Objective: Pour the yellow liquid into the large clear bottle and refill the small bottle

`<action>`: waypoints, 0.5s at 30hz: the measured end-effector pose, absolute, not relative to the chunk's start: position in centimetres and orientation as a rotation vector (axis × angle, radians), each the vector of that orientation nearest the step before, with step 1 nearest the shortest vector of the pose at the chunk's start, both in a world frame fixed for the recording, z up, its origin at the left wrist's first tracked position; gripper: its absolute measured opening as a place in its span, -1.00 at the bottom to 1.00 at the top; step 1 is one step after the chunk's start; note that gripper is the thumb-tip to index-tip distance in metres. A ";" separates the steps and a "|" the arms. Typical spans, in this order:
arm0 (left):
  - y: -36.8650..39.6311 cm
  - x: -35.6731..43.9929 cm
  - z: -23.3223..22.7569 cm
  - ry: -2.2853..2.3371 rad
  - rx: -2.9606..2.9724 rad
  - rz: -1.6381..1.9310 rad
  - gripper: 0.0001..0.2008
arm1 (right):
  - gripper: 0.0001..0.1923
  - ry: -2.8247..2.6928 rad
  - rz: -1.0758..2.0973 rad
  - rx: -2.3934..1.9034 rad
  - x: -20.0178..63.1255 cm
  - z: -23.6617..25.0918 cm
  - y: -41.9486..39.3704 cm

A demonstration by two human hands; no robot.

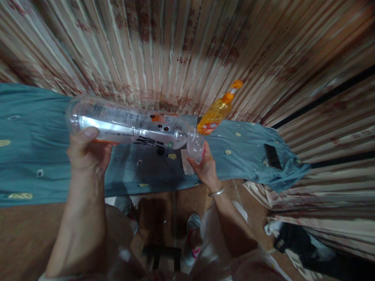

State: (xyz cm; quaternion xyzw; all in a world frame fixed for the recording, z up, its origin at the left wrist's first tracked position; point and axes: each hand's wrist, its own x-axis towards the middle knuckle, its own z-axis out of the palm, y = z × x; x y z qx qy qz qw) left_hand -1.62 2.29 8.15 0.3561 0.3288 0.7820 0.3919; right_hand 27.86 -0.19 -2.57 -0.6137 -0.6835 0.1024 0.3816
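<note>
A large clear plastic bottle (125,124) with printed labelling lies nearly level in the air, its neck pointing right. My left hand (88,150) is closed around its base end, thumb on top. My right hand (206,164) grips a small clear plastic cup (195,149), which is tilted with its opening at the bottle's mouth. Whether any liquid passes between them I cannot tell. Behind the cup stands a pump bottle (216,115) of yellow-orange liquid with an orange pump head. Partly hidden by my right hand, a pale folded cloth (186,164) lies on the table cover.
A teal patterned cloth (243,154) covers the long narrow table. On its right end lies a black phone (272,156). Pleated curtains (164,54) hang behind and to the right. A dark stool edge (161,251) shows below, and a dark bag-like heap (304,242) sits at lower right.
</note>
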 end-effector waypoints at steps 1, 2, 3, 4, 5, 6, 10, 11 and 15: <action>2.3 -1.6 8.2 0.826 0.908 1.989 -0.31 | -0.08 -1.739 0.284 -1.566 27.9 -2.6 -0.2; 2.3 -1.5 8.2 0.818 0.906 1.996 -0.31 | -0.07 -1.736 0.305 -1.564 27.9 -2.6 -0.2; 2.3 -1.5 8.2 0.814 0.896 2.003 -0.30 | -0.07 -1.737 0.314 -1.562 27.9 -2.6 -0.2; 2.3 -1.4 8.2 0.811 0.879 2.011 -0.31 | -0.07 -1.738 0.315 -1.561 28.0 -2.7 -0.1; 2.3 -1.4 8.2 0.811 0.862 2.018 -0.31 | -0.07 -1.736 0.307 -1.559 28.0 -2.7 -0.1; 2.3 -1.3 8.3 0.813 0.851 2.023 -0.31 | -0.08 -1.732 0.298 -1.557 28.0 -2.8 -0.1; 2.2 -1.2 8.4 0.827 0.893 2.006 -0.31 | -0.06 -1.732 0.295 -1.576 28.0 -2.8 -0.1; 2.2 -1.3 8.4 0.827 0.902 2.000 -0.30 | -0.06 -1.737 0.305 -1.581 28.0 -2.7 -0.1; 2.3 -1.5 8.2 0.798 0.856 2.012 -0.24 | -0.07 -1.742 0.321 -1.589 28.0 -2.4 -0.2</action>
